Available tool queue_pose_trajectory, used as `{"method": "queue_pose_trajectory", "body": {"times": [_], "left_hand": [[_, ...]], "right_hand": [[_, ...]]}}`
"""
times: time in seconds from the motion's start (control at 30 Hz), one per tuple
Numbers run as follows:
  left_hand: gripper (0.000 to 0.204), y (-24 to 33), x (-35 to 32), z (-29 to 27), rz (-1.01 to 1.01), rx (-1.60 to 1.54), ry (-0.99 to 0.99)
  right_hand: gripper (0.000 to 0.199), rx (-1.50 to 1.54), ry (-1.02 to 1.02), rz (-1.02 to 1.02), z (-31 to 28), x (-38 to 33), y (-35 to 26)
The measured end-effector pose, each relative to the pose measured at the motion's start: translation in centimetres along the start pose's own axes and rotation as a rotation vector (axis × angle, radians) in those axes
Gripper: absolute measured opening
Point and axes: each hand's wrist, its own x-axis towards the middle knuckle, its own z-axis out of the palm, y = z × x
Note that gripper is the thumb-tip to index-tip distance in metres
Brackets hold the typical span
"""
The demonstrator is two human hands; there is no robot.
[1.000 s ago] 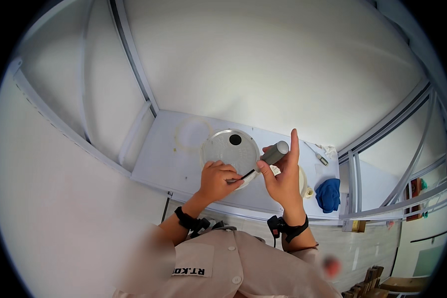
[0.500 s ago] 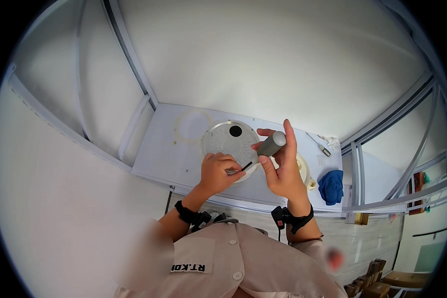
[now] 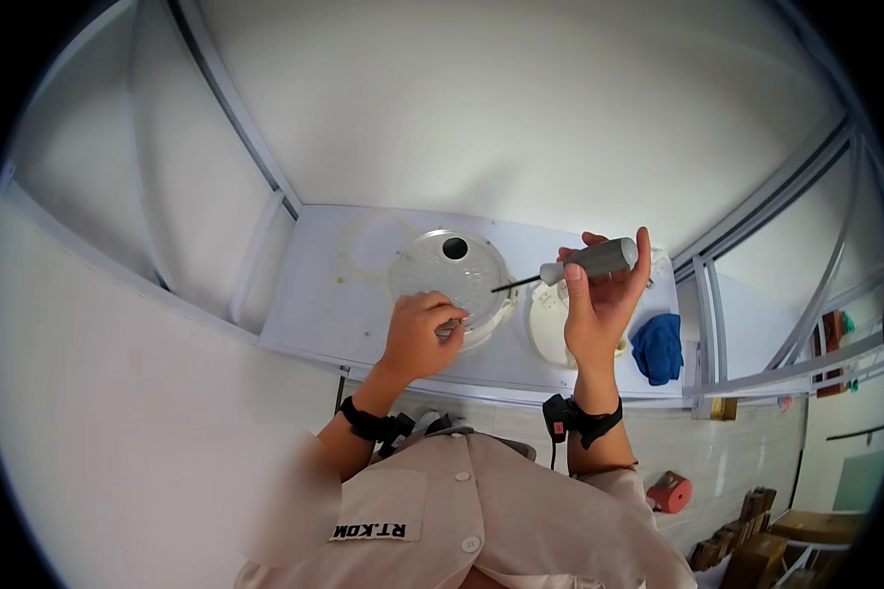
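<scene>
A screwdriver (image 3: 591, 261) with a thick grey handle lies across my right hand (image 3: 599, 304), the fingers curled about it. Its dark shaft points left, with the tip over the right part of a round silver metal piece (image 3: 454, 277), apart from my left hand. That piece is pale at its rim and has a dark round hole near its far side. My left hand (image 3: 422, 334) is over its near-left edge, fingers bent and pinched together. Whatever those fingertips may hold is too small to make out. Right of the metal piece, a cream round part (image 3: 550, 329) lies partly behind my right hand.
On the white table (image 3: 304, 304) a thin yellowish ring (image 3: 342, 245) lies at the far left. A crumpled blue cloth (image 3: 657, 348) sits near the right edge. White walls and metal frame bars (image 3: 709, 324) enclose the table. A red object (image 3: 670, 493) stands on the floor at right.
My right hand has moved up and right, swinging the screwdriver from steeply tilted to nearly level. Its tip has come away from my left fingers. The left hand has shifted slightly left.
</scene>
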Motion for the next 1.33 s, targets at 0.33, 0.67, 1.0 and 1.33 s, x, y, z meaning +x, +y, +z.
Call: {"method": "queue_pose_trajectory", "body": {"times": [0.33, 0.67, 1.0, 1.33], "left_hand": [[0.028, 2.3, 1.8, 0.8, 0.085, 0.247, -0.107], [0.029, 2.0, 3.1, 3.2, 0.122, 0.219, -0.111], [0.028, 1.6, 3.2, 1.6, 0.187, 0.135, -0.214], [0.031, 0.9, 2.4, -0.7, 0.271, 0.069, -0.397]], "right_hand": [[0.092, 0.017, 0.129, 0.044, -0.3, 0.2, 2.2], [0.089, 0.034, 0.123, 0.015, -0.3, 0.7, 2.1], [0.088, 0.043, 0.090, -0.006, -0.1, 1.3, 2.1], [0.089, 0.072, 0.064, -0.033, 0.4, 1.6, 2.7]]}}
